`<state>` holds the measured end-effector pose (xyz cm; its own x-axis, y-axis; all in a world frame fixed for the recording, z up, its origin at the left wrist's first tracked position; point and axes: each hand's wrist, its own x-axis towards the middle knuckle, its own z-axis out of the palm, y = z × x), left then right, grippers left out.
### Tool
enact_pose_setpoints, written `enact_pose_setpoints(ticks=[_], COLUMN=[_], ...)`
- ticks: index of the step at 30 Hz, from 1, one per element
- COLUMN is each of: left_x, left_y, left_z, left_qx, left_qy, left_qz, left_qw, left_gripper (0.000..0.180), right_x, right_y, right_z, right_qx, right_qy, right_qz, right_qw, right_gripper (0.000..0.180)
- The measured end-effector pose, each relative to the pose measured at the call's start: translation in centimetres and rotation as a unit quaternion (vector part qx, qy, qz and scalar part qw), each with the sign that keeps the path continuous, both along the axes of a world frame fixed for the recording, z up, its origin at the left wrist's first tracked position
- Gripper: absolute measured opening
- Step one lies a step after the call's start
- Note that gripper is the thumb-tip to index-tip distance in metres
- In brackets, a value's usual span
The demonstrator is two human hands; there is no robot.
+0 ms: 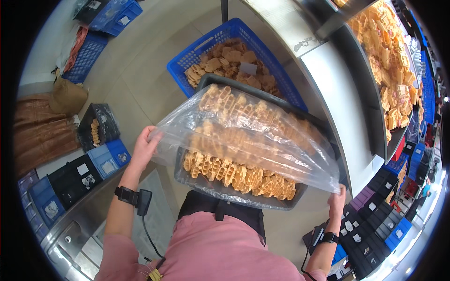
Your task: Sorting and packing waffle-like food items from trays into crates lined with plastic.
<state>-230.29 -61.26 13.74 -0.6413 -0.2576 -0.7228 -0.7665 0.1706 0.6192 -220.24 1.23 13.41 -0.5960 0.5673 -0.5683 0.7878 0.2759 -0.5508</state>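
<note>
A clear plastic sheet stretches between my two hands over a dark grey bin. My left hand pinches its left corner, out past the bin's left side. At the bin's right end, my right hand grips the other corner. Rows of tan ridged pieces, apparently moulded plastic or rubber, stand packed in the bin. The near row shows bare; the rows farther back are seen through the film. More clear film lines the bin's near edge.
Beyond the bin sits a blue perforated crate with loose tan pieces. A light-topped bench runs along the right, beside a heap of similar pieces. Black and blue bins line the left; more dark bins stand at lower right.
</note>
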Motion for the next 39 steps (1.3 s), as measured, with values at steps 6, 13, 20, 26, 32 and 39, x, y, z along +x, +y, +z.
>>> enact_pose_setpoints(ticks=[6,13,20,26,32,39], left_x=[8.2,14.2,14.1,18.1,17.8,19.0], left_y=[-3.6,-0.9,3.9,0.4,-0.1,-0.7], left_z=[-3.8,-6.0,-9.5,-17.3,-15.3,-12.9], left_qx=[-0.104,-0.014,0.035,0.293,0.267,0.092], left_qy=[-0.068,0.025,-0.099,-0.057,-0.134,-0.077], left_qz=[-0.322,0.024,0.249,0.354,0.305,0.148], left_qw=[0.938,0.999,0.963,0.886,0.904,0.982], left_gripper=[0.033,0.028,0.065,0.039,0.021,0.040], right_x=[7.6,16.4,18.7,16.5,16.6,18.6], right_y=[1.5,-0.3,5.0,-1.2,-5.2,-2.9], right_z=[-4.3,-7.2,-4.3,-0.6,-6.7,-5.5], right_qx=[-0.011,-0.262,-0.686,-0.186,-0.255,-0.206], right_qy=[-0.214,-0.013,0.209,0.022,-0.061,-0.252], right_qz=[0.242,-0.143,-0.149,-0.066,-0.015,0.164], right_qw=[0.946,0.954,0.681,0.980,0.965,0.931], right_gripper=[0.047,0.033,0.029,0.068,0.065,0.036])
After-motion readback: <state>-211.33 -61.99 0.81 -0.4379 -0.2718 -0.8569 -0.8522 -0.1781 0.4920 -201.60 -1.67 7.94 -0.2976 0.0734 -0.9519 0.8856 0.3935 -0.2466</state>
